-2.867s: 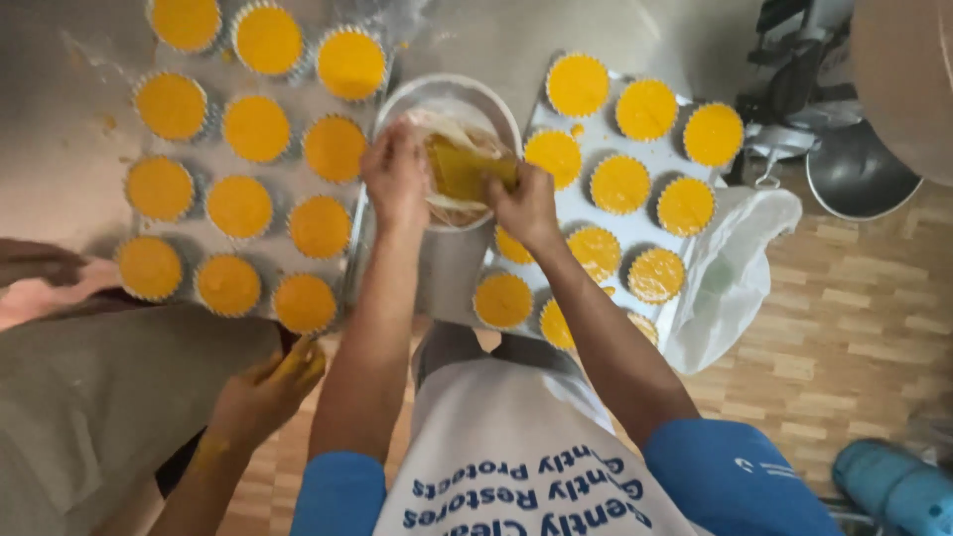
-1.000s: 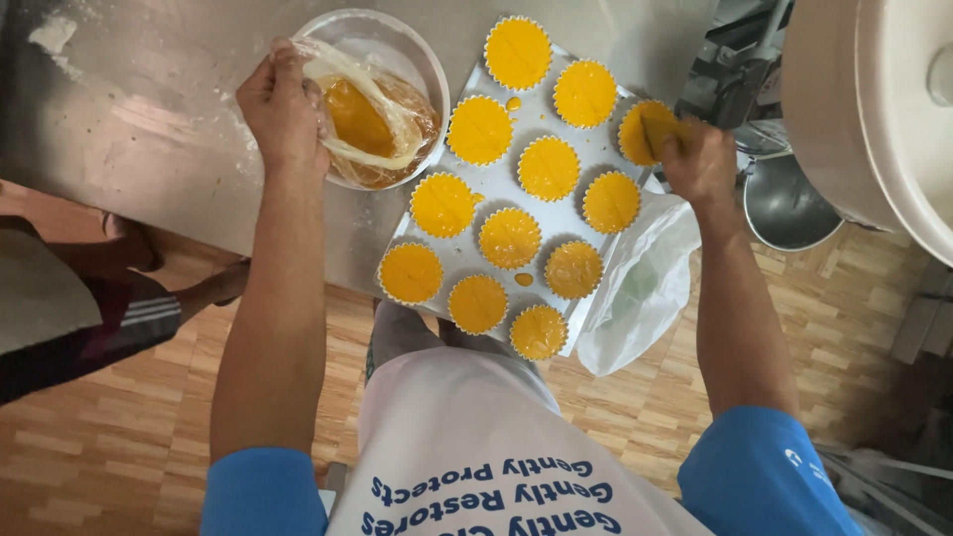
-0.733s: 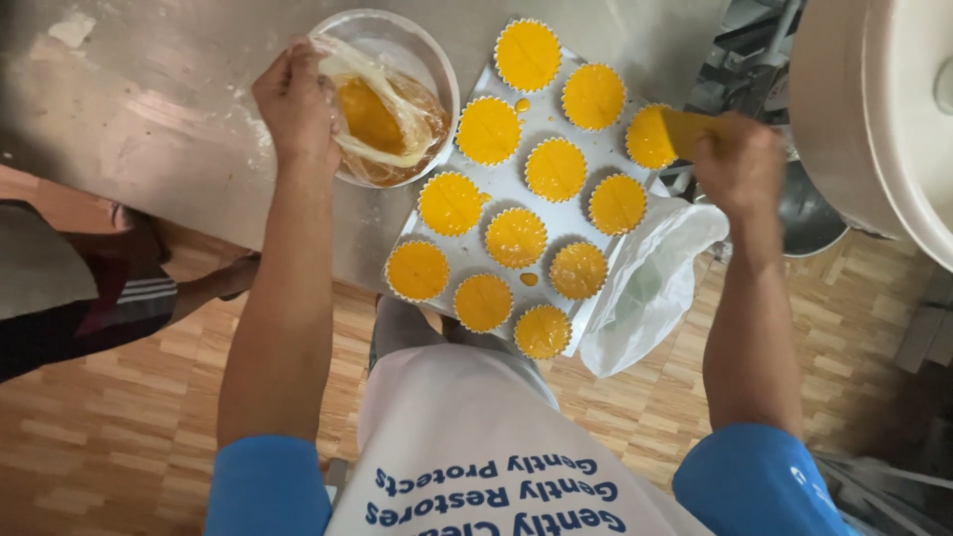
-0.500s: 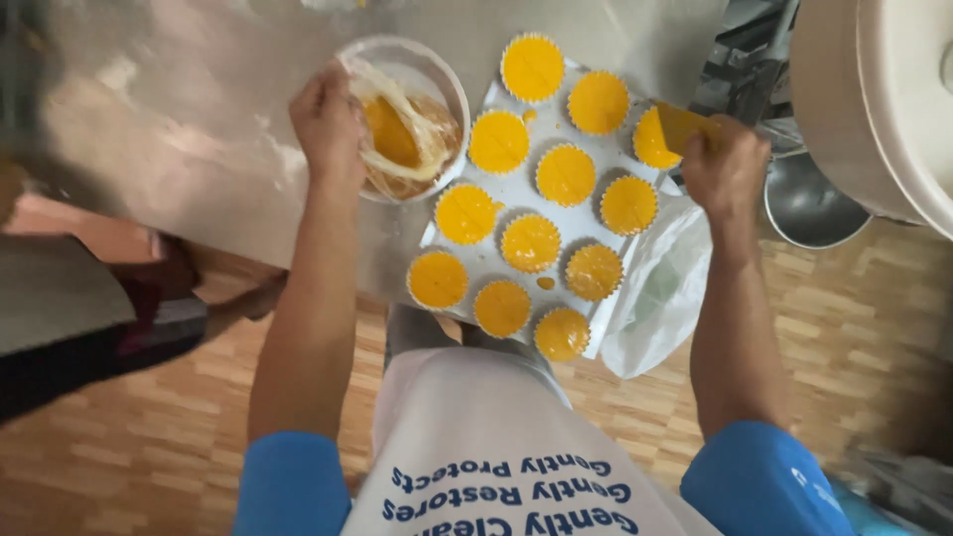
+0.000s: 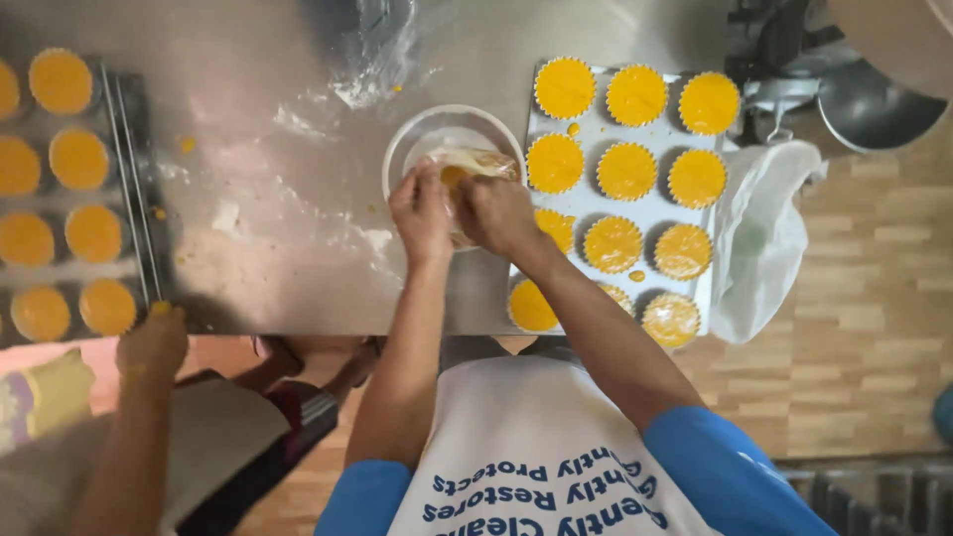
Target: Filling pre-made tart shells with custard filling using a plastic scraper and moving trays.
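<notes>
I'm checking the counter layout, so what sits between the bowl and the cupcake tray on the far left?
In the head view, only steel counter lies between the clear bowl and the left tray, dusted with flour smears and a few batter drips.

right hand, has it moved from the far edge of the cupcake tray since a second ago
Yes. The right hand has come leftward off the tray's right edge to the clear bowl, now beside the left hand.

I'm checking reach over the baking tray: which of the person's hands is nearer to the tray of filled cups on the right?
Right. The right hand overlaps the tray at its left edge; the left hand is over the bowl, farther left.
</notes>
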